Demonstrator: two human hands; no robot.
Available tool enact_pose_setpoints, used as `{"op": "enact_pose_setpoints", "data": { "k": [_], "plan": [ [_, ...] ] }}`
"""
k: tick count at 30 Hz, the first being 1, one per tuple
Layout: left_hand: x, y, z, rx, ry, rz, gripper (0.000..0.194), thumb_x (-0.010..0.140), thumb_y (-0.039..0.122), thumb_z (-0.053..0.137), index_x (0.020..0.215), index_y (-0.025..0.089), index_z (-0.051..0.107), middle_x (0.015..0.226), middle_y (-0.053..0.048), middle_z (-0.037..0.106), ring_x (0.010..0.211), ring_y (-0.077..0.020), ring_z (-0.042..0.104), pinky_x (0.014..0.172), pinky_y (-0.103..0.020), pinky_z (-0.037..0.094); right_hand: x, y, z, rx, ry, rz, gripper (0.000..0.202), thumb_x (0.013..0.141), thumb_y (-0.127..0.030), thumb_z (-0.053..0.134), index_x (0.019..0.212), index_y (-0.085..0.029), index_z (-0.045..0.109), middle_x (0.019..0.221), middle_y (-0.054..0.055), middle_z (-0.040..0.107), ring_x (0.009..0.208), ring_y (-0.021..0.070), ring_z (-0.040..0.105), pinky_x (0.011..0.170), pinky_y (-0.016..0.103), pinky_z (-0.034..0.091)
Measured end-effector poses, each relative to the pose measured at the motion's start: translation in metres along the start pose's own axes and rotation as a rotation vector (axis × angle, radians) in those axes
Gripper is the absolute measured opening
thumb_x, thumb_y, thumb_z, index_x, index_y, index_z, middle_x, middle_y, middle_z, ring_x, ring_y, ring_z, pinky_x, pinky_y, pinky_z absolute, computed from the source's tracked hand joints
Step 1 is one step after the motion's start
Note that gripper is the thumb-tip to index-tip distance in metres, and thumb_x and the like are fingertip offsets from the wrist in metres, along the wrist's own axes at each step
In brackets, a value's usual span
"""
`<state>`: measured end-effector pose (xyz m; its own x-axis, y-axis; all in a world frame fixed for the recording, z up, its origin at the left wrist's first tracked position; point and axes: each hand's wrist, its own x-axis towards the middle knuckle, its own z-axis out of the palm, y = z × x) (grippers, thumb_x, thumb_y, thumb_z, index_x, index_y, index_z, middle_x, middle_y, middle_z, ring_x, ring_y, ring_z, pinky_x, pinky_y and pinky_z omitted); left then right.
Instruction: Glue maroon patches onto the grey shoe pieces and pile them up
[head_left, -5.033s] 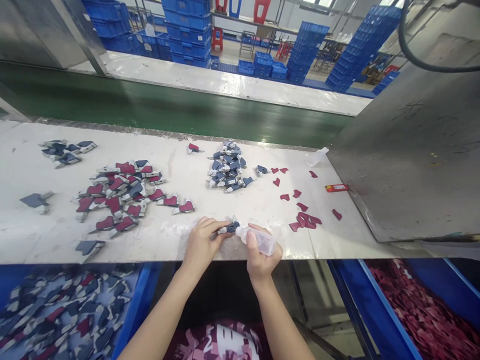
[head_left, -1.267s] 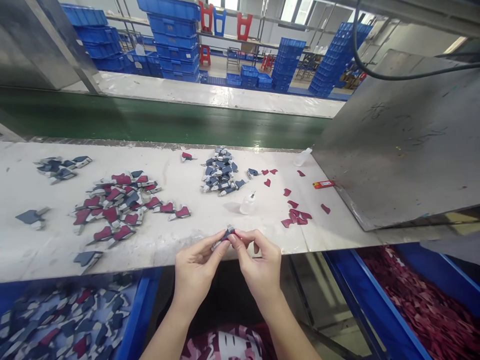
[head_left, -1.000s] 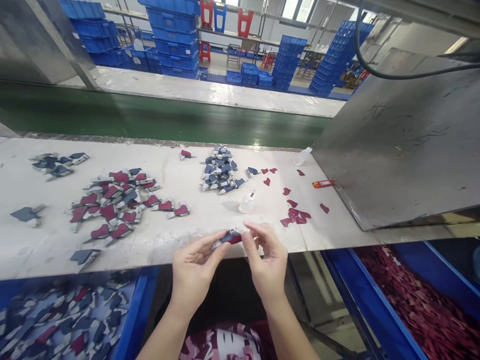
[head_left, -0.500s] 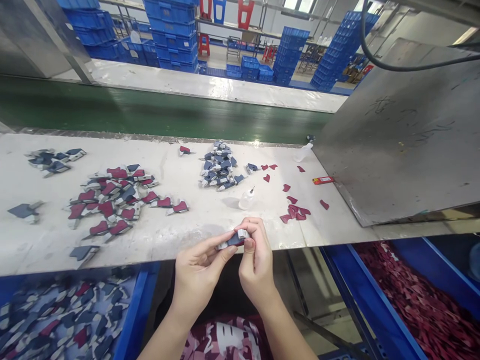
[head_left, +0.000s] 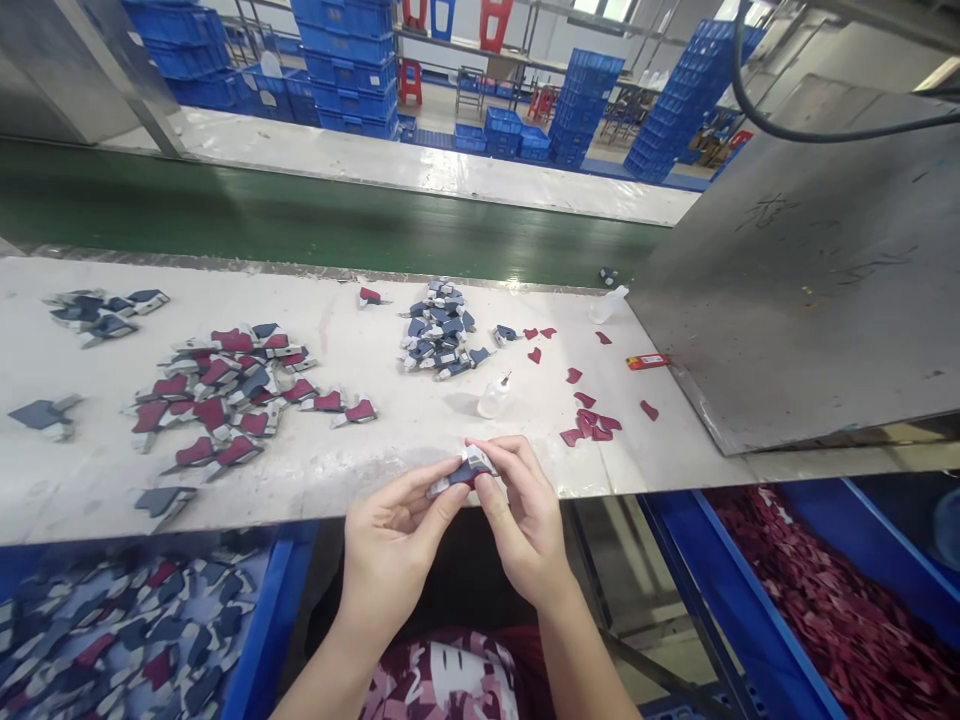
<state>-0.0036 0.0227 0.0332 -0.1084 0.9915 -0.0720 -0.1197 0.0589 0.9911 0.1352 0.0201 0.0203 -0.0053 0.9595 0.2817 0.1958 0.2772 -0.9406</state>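
Between my two hands, over the table's front edge, is a small blue-and-white plastic part (head_left: pixel 466 470) with a dark red piece along its near side. My left hand (head_left: pixel 397 540) pinches its left end between thumb and fingers. My right hand (head_left: pixel 525 530) grips the right end, thumb against the red side. Just beyond stands a clear dropper bottle (head_left: pixel 494 396) with a thin dark tip. Loose dark red pieces (head_left: pixel 596 428) lie to the right. A heap of blue-and-white parts (head_left: pixel 439 330) is behind the bottle, and a pile of red-faced parts (head_left: pixel 225 395) is to the left.
A blue bin of parts (head_left: pixel 135 640) sits below left, a blue bin of red pieces (head_left: pixel 817 600) below right. A metal panel (head_left: pixel 810 270) bounds the right side. A red-orange packet (head_left: pixel 647 361) and second bottle (head_left: pixel 608 304) lie near it. A green conveyor belt (head_left: pixel 360 235) runs behind.
The held part has turned a little in my fingers, and my right thumb has shifted along it. On the belt, a small dark part has moved left by the metal panel.
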Motion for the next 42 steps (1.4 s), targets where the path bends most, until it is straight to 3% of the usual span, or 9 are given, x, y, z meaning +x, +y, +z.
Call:
{"op": "enact_pose_setpoints", "data": {
  "k": [9, 15, 22, 34, 42],
  "plan": [
    [-0.006, 0.0, -0.001, -0.043, -0.029, -0.001, 0.023, 0.073, 0.025, 0.08, 0.095, 0.019, 0.08, 0.093, -0.006, 0.08, 0.084, -0.0243, 0.077, 0.078, -0.027, 0.064, 0.0, -0.004, 0.01, 0.148, 0.085, -0.018, 0.022, 0.095, -0.023, 0.053, 0.112, -0.026, 0.067, 0.095, 0.004, 0.051, 0.086, 0.0175, 0.056, 0.074, 0.031, 0.051],
    [-0.01, -0.002, 0.0, -0.003, -0.003, 0.049, 0.021, 0.074, 0.022, 0.079, 0.096, 0.021, 0.08, 0.093, -0.004, 0.08, 0.085, -0.023, 0.077, 0.078, -0.025, 0.064, -0.004, -0.001, 0.016, 0.254, 0.13, -0.013, 0.023, 0.093, -0.023, 0.055, 0.111, -0.028, 0.069, 0.092, 0.003, 0.049, 0.085, 0.0169, 0.055, 0.074, 0.031, 0.051],
    [-0.01, 0.0, -0.003, -0.004, -0.006, 0.032, 0.022, 0.074, 0.022, 0.08, 0.096, 0.02, 0.08, 0.091, -0.004, 0.08, 0.082, -0.0229, 0.077, 0.077, -0.025, 0.064, -0.006, -0.003, 0.009, 0.149, 0.049, -0.021, 0.031, 0.094, -0.023, 0.057, 0.123, -0.03, 0.066, 0.094, 0.003, 0.051, 0.088, 0.0167, 0.055, 0.078, 0.031, 0.051],
    [-0.018, 0.012, 0.003, -0.02, 0.054, 0.018, 0.022, 0.071, 0.023, 0.08, 0.093, 0.02, 0.08, 0.089, -0.004, 0.08, 0.081, -0.0233, 0.077, 0.077, -0.028, 0.065, -0.01, -0.005, 0.003, 0.01, 0.016, -0.143, 0.043, 0.097, -0.02, 0.051, 0.138, -0.032, 0.054, 0.105, 0.005, 0.048, 0.096, 0.0173, 0.053, 0.08, 0.029, 0.05],
    [-0.023, 0.017, 0.007, -0.014, 0.086, 0.048, 0.019, 0.07, 0.02, 0.079, 0.089, 0.022, 0.081, 0.083, -0.002, 0.08, 0.076, -0.0214, 0.077, 0.074, -0.025, 0.065, -0.01, -0.012, 0.005, 0.074, -0.018, -0.14, 0.036, 0.098, -0.02, 0.048, 0.13, -0.03, 0.057, 0.108, 0.005, 0.047, 0.102, 0.0174, 0.051, 0.083, 0.028, 0.049]
  ]
}}
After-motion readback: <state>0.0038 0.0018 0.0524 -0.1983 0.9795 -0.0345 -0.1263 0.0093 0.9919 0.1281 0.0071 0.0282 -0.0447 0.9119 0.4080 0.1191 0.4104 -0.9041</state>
